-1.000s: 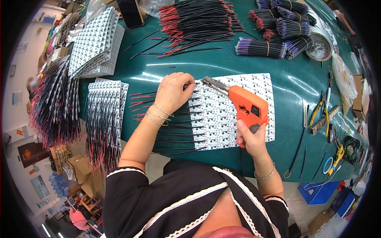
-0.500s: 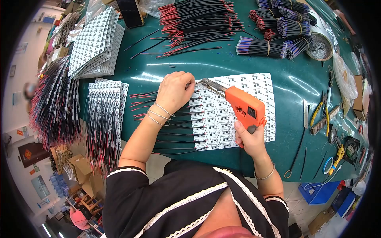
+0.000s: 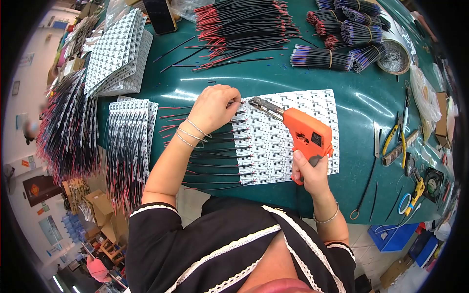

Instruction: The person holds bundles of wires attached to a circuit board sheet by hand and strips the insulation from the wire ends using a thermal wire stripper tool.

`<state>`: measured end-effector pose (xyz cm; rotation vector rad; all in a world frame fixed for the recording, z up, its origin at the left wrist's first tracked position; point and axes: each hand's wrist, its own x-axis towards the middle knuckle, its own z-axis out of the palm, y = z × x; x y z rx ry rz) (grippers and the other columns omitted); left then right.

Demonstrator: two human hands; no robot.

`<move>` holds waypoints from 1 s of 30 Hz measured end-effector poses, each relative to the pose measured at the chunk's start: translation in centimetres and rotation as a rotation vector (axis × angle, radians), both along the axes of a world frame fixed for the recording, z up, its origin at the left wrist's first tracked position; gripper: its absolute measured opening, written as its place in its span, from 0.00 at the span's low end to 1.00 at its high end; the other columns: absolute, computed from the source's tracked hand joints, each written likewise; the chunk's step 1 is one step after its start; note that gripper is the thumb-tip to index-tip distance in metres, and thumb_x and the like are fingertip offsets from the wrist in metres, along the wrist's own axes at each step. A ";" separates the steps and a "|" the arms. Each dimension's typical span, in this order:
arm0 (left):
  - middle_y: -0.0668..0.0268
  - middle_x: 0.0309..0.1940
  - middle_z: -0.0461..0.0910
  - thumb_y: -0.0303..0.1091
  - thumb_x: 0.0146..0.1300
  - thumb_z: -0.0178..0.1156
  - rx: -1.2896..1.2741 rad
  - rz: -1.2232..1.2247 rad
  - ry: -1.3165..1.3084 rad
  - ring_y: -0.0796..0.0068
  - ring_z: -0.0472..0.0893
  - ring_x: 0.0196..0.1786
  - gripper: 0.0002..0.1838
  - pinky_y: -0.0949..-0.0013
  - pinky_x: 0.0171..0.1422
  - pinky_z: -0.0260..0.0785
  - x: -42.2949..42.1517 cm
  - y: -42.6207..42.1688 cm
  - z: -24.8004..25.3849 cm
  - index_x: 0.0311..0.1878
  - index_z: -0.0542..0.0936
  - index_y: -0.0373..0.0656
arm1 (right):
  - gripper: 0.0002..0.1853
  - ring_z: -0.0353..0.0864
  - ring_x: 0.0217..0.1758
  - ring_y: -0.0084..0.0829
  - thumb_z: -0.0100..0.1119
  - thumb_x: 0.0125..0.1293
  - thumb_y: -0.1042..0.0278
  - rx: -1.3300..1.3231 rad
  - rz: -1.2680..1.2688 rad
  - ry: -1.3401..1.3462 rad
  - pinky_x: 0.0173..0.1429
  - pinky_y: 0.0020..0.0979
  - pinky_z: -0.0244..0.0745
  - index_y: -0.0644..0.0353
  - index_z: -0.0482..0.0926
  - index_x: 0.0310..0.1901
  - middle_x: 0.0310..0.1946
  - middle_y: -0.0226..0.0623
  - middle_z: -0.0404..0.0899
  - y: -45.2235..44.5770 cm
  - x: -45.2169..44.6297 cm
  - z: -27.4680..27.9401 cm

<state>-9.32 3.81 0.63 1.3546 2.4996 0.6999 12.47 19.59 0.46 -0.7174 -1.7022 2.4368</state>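
My right hand (image 3: 311,172) is wrapped around the grip of an orange soldering gun (image 3: 305,128), whose tip points left over the top left corner of a white circuit board panel (image 3: 288,161). At that corner my left hand (image 3: 218,108) is closed in a pinch on a wire, mostly hidden by the fingers. A small gap shows between the gun's tip and the pinching fingers. Along the panel's left edge, several black wires (image 3: 215,166) with red ends stick out to the left, under my left wrist.
Loose wires (image 3: 244,29) are heaped at the back, with banded wire bundles (image 3: 322,57) and a metal bowl (image 3: 394,57) to their right. Stacked panels (image 3: 117,53) and wired panels (image 3: 128,141) lie left. Pliers (image 3: 391,136) and a small fan (image 3: 433,184) lie right.
The soldering gun has moved slightly right and down, its tip drawing away from my left fingers. My left hand has shifted only a little and still pinches at the panel's corner.
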 end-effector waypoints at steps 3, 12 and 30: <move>0.63 0.23 0.76 0.27 0.49 0.59 0.023 -0.062 0.018 0.62 0.76 0.30 0.03 0.64 0.38 0.66 -0.4 -0.1 -0.2 0.26 0.76 0.39 | 0.08 0.64 0.11 0.18 0.54 0.63 0.68 0.011 0.010 -0.007 0.16 0.20 0.62 0.64 0.69 0.36 0.13 0.28 0.67 -0.1 0.0 -0.1; 0.65 0.23 0.74 0.27 0.50 0.58 -0.052 -0.109 0.114 0.63 0.74 0.33 0.01 0.64 0.46 0.62 -0.3 0.1 0.5 0.27 0.76 0.42 | 0.08 0.65 0.12 0.16 0.55 0.62 0.68 0.015 0.013 -0.021 0.16 0.19 0.63 0.63 0.70 0.37 0.15 0.27 0.68 -0.3 -0.1 -0.3; 0.61 0.27 0.74 0.27 0.51 0.59 -0.068 -0.134 0.294 0.58 0.74 0.37 0.02 0.59 0.53 0.62 0.6 0.3 1.3 0.28 0.75 0.42 | 0.17 0.64 0.15 0.20 0.50 0.64 0.66 -0.149 -0.152 0.129 0.21 0.24 0.61 0.69 0.66 0.49 0.18 0.32 0.66 0.2 2.3 0.7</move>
